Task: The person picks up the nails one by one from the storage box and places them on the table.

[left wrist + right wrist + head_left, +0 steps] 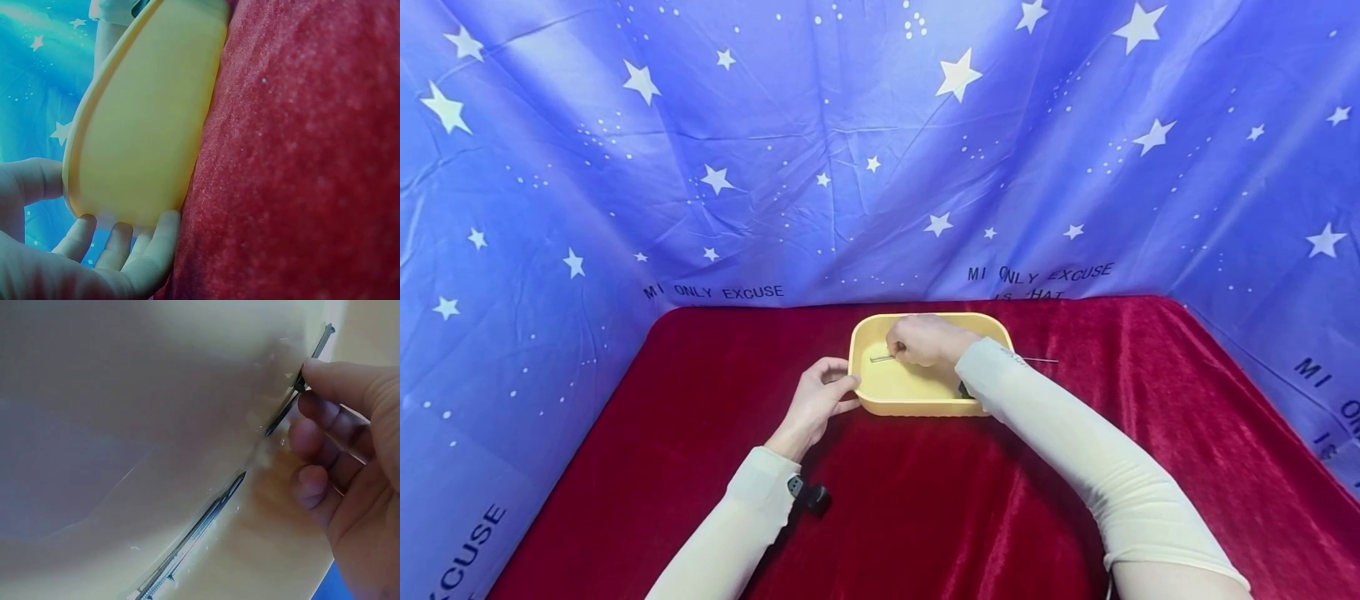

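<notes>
A shallow yellow tray [917, 407] lies on the red cloth. At its left end my left hand [817, 398] grips the wall, with thumb and fingertips spread against the outside; the left wrist view shows the fingers [115, 247] on the wall and the thumb near the rim. Inside the tray, my right hand [928, 340] pinches a dark nail [284, 415] between thumb and index finger, close to the tray's floor. More nails [200, 528] lie together along the tray's inner edge in the right wrist view. The head view shows a thin metal piece [882, 358] left of the right hand.
Red velvet cloth [737, 375] covers the table. Behind it hangs a blue curtain [820, 208] with white stars. A thin rod [1041, 360] shows beyond the tray's right end, partly behind the right sleeve. A small black camera [811, 496] sits on the left wrist.
</notes>
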Action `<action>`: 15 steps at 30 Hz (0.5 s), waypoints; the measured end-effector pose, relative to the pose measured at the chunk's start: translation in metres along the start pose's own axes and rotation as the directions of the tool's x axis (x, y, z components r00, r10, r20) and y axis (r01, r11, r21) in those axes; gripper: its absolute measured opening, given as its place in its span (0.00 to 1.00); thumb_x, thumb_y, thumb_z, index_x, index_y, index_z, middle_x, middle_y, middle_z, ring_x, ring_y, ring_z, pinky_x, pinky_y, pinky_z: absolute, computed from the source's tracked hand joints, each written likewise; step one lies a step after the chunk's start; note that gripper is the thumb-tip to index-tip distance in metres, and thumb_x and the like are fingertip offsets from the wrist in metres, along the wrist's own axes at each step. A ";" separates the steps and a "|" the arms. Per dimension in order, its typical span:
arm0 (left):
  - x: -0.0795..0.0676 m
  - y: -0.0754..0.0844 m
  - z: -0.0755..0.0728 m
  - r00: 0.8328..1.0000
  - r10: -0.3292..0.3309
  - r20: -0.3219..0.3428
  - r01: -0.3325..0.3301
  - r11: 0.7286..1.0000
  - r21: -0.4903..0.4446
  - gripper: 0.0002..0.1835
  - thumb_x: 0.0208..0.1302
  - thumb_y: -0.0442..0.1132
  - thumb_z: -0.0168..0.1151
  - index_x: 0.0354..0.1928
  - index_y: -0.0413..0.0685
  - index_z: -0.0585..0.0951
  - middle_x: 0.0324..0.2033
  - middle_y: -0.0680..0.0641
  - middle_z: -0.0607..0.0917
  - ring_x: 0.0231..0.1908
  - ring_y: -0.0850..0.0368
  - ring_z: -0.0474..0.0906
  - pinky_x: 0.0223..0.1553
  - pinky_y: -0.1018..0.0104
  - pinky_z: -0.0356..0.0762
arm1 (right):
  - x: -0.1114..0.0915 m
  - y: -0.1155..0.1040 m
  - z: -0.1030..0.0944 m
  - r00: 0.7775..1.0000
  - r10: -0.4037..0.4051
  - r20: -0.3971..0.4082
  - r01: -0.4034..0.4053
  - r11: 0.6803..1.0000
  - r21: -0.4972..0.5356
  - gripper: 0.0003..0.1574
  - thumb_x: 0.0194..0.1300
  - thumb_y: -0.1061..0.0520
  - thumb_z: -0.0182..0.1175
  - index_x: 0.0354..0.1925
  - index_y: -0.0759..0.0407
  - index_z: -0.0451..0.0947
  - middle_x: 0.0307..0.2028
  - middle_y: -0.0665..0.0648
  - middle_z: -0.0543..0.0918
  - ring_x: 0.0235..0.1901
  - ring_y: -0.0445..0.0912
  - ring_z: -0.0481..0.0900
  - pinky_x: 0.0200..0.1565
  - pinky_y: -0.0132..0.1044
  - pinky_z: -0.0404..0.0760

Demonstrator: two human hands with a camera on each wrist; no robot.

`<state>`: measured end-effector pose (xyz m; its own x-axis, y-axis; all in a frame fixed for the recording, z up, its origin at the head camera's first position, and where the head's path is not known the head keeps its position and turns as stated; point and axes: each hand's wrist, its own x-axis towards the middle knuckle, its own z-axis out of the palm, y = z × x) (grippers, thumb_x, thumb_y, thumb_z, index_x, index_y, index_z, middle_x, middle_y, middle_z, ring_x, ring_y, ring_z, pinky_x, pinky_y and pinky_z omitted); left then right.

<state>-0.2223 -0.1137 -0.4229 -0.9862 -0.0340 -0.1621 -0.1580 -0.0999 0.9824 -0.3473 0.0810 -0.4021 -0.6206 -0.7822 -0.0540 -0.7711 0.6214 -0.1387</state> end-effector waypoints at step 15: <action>0.001 -0.001 0.000 1.000 0.004 0.000 -0.004 1.000 0.013 0.19 0.56 0.28 0.61 0.50 0.31 0.73 0.36 0.41 0.80 0.37 0.50 0.81 0.40 0.51 0.84 | 0.000 -0.004 -0.001 0.999 0.030 0.023 -0.030 0.999 0.016 0.15 0.55 0.65 0.58 0.18 0.48 0.75 0.23 0.44 0.76 0.25 0.40 0.71 0.27 0.32 0.72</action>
<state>-0.2228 -0.1138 -0.4240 -0.9869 -0.0343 -0.1578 -0.1544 -0.0870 0.9842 -0.3446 0.0785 -0.4001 -0.6402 -0.7640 -0.0803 -0.7494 0.6441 -0.1532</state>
